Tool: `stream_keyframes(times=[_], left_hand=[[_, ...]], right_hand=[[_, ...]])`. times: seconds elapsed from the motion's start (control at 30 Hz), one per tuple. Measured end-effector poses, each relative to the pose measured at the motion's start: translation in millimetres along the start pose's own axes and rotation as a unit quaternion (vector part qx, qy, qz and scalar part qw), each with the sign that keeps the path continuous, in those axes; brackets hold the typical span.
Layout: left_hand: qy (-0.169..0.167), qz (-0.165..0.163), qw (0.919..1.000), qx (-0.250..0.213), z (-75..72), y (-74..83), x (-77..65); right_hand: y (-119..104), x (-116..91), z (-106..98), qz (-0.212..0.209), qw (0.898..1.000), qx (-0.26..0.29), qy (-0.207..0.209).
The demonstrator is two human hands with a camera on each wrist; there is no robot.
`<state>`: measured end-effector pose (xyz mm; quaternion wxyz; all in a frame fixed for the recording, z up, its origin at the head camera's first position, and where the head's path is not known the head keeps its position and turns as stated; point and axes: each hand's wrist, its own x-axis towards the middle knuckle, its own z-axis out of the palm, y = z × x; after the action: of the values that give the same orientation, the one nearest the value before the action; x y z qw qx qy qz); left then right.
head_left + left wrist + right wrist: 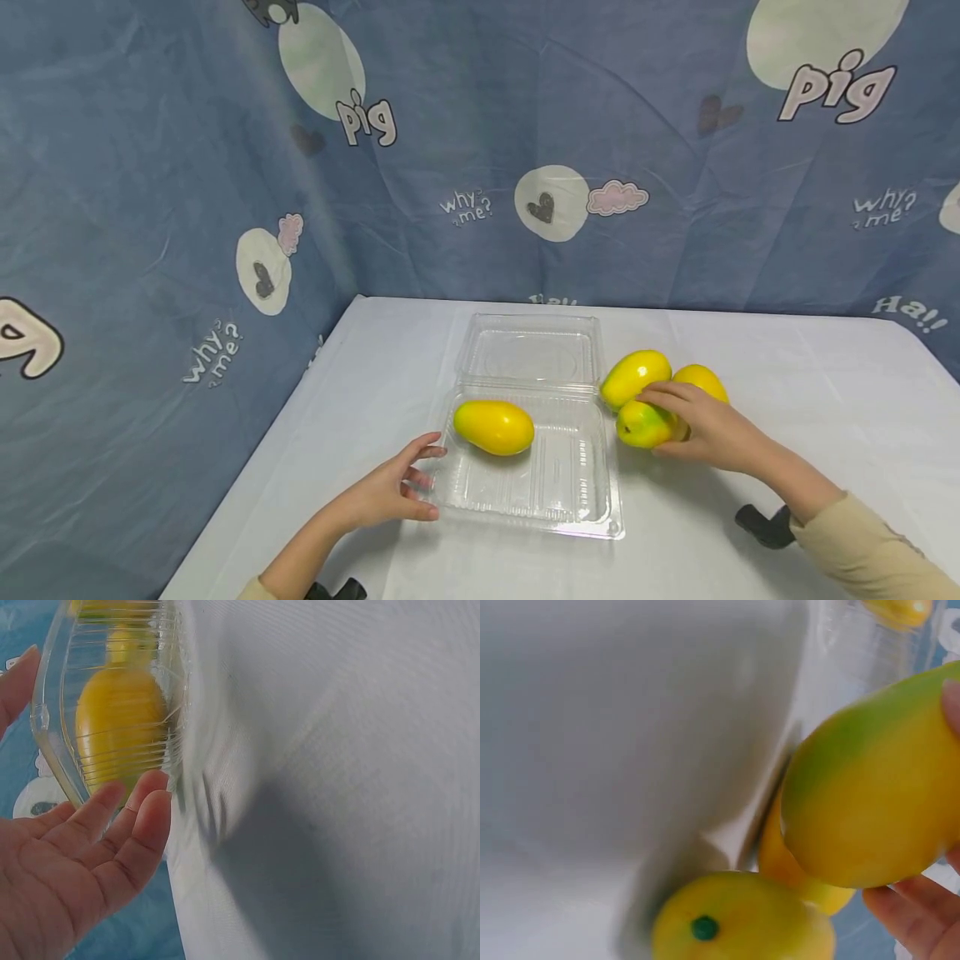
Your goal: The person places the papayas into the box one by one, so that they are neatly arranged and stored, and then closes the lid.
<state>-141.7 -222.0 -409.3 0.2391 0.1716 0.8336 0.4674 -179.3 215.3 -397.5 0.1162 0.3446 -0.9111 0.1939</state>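
Note:
A clear plastic clamshell box lies opened out, its lid folded back toward the far side. In the left half of its base lies one yellow mango. My left hand is at the box's left edge, fingers spread and loosely bent around the corner, holding nothing. My right hand grips a yellow-green mango between thumb and fingers, just right of the box. Close behind it lie another mango and a further one, partly covered by the hand.
All of this rests on a white-covered table. A blue printed curtain hangs behind the table and along its left side. Black wrist-camera mounts show beside both wrists.

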Motion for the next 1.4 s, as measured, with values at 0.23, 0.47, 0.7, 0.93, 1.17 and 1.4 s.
stream_keyframes(times=[0.23,0.47,0.7,0.93,1.17,1.4], left_hand=[[0.001,0.003,1.0000,0.000,1.3,0.4,-0.2],[0.001,0.003,1.0000,0.004,3.3,1.0,0.4],[0.002,0.002,1.0000,0.001,5.1,0.6,1.4],[0.007,0.004,1.0000,0.002,6.8,0.0,1.6],[0.009,0.000,1.0000,0.000,7.5,1.0,1.5],[0.012,0.002,0.9999,0.005,8.4,0.8,1.8]], right_hand=[[-9,6,-8,0.033,0.999,0.008,-0.008],[-19,12,-11,0.017,1.000,-0.003,0.019],[-37,17,-10,0.011,0.999,0.014,0.029],[-55,22,-5,0.018,0.998,0.047,0.049],[-80,30,2,0.038,0.995,0.087,0.035],[-101,40,18,0.019,0.992,0.113,0.051]])
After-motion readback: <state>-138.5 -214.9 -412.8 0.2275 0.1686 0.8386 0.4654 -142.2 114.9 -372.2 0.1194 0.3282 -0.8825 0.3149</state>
